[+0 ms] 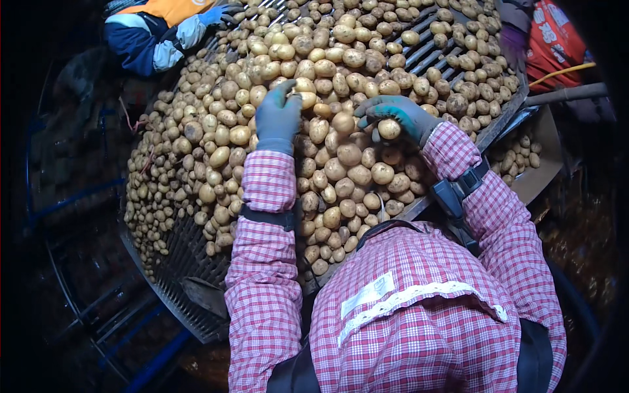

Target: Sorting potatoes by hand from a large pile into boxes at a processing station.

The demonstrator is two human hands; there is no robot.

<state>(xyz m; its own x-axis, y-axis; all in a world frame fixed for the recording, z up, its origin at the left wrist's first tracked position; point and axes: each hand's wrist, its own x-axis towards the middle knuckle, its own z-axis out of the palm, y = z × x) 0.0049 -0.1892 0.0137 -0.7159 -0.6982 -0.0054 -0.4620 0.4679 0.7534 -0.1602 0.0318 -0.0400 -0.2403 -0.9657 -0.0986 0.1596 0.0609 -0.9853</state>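
A large heap of potatoes point(216, 157) covers a slatted metal sorting table point(191, 265). My left hand point(278, 115), in a grey and green work glove, is over the middle of the heap, its fingertips at a pale potato point(305, 99); whether it grips that one I cannot tell. To the right, my right hand point(400, 115), gloved alike, is curled with a round potato point(389, 129) at its palm and fingers, above the other potatoes. A potato point(343, 122) just left of its fingertips looks blurred.
A co-worker's blue-gloved hand point(221, 14) touches the heap at upper left. Another person's dark purple glove point(515, 44) is at the upper right edge. A cardboard box point(545, 167) of potatoes stands beyond the table's right edge, below a metal bar point(565, 93). Bare slats point(427, 54) show at upper right.
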